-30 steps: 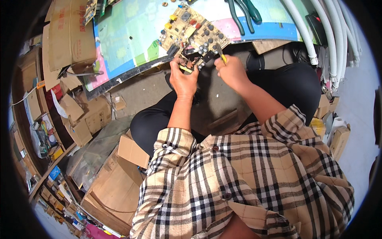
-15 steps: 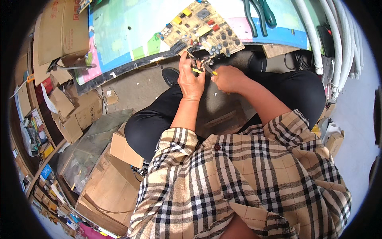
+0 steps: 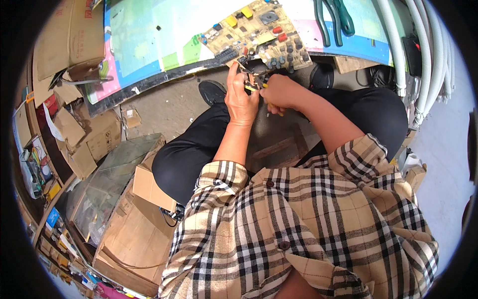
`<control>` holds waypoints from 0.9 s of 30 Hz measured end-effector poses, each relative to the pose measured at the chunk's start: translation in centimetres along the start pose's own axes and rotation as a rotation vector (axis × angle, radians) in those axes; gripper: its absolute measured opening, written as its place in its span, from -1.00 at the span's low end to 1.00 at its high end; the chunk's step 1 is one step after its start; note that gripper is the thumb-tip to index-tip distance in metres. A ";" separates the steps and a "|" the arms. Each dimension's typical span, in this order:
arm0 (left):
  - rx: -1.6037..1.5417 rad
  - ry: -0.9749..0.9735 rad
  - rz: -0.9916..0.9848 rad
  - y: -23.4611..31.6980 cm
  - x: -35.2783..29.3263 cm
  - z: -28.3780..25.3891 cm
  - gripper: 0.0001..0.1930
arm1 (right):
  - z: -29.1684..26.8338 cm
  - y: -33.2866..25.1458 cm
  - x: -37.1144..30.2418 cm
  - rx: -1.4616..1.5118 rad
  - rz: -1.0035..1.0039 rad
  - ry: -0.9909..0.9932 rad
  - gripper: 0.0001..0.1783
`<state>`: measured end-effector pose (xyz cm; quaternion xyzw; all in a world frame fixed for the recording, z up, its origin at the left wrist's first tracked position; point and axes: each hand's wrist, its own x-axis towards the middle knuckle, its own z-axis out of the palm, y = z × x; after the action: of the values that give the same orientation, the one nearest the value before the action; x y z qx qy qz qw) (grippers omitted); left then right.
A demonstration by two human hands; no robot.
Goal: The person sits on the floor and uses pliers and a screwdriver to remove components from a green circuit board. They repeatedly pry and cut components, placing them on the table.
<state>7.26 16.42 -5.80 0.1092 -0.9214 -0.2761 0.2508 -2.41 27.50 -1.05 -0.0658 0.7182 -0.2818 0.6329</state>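
From my station I see the left hand (image 3: 241, 103) with its fingers gripping the circuit board (image 3: 263, 38), which overhangs the counter (image 3: 149, 50)'s near edge. The right hand (image 3: 285, 94) has its fingers closed around 1 mostly hidden yellow-handled tool (image 3: 265, 85), just beside.

The tan circuit board (image 3: 264, 37) lies turned cornerwise on the table (image 3: 149, 50), its near part reaching past the table edge. It bears yellow blocks (image 3: 231, 20), red components (image 3: 282, 37) and dark round capacitors (image 3: 290, 49). A yellow-handled hand tool (image 3: 265, 85), mostly hidden, is close to its near side.
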 end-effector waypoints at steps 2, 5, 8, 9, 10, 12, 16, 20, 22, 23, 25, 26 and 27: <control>-0.046 -0.029 -0.060 0.2 -0.2 -0.1 -0.45 | -0.2 0.4 0.2 0.198 0.028 -0.076 -0.73; -0.057 -0.057 -0.100 0.1 -0.6 -0.1 -0.43 | -0.6 -0.6 -0.5 0.387 0.094 -0.143 -0.66; -0.050 -0.066 -0.084 -0.3 -0.6 0.0 -0.43 | -1.2 -0.8 0.0 0.423 0.137 -0.185 -0.68; -0.048 -0.068 -0.075 -0.3 -0.5 0.1 -0.43 | -1.5 -0.8 0.3 0.403 0.148 -0.196 -0.68; -0.039 -0.060 -0.053 -0.4 -0.5 0.1 -0.44 | -1.8 -0.8 0.5 0.382 0.158 -0.208 -0.68; -0.019 -0.042 -0.011 -0.6 -0.4 0.1 -0.45 | -2.2 -1.0 0.7 0.329 0.158 -0.182 -0.69; -0.032 -0.027 0.006 -0.5 -0.1 0.1 -0.46 | -2.6 -1.3 0.0 0.360 0.171 -0.206 -0.71; -0.026 -0.030 0.017 -0.6 0.0 0.1 -0.45 | -1.5 -0.8 0.5 0.674 0.194 -0.207 -0.72; -0.012 -0.039 0.009 -0.8 -0.2 0.1 -0.45 | -1.3 0.5 2.1 0.726 0.187 -0.300 -0.72; -0.005 -0.045 0.001 -0.7 -0.3 0.1 -0.44 | -1.3 1.1 2.9 0.753 0.184 -0.346 -0.72; 0.007 -0.043 -0.015 -1.0 -0.4 0.0 -0.45 | -0.3 0.2 1.6 0.647 0.123 -0.191 -0.71; 0.007 -0.038 -0.017 -1.0 -0.4 0.0 -0.45 | -0.1 -0.1 1.0 0.557 0.086 -0.132 -0.70; 0.003 -0.036 -0.015 -0.9 -0.3 0.1 -0.46 | -0.1 -0.2 0.7 0.472 0.049 -0.069 -0.70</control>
<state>7.51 15.84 -6.49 0.1115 -0.9254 -0.2784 0.2319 -2.70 27.00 -1.57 0.0917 0.6118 -0.4240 0.6614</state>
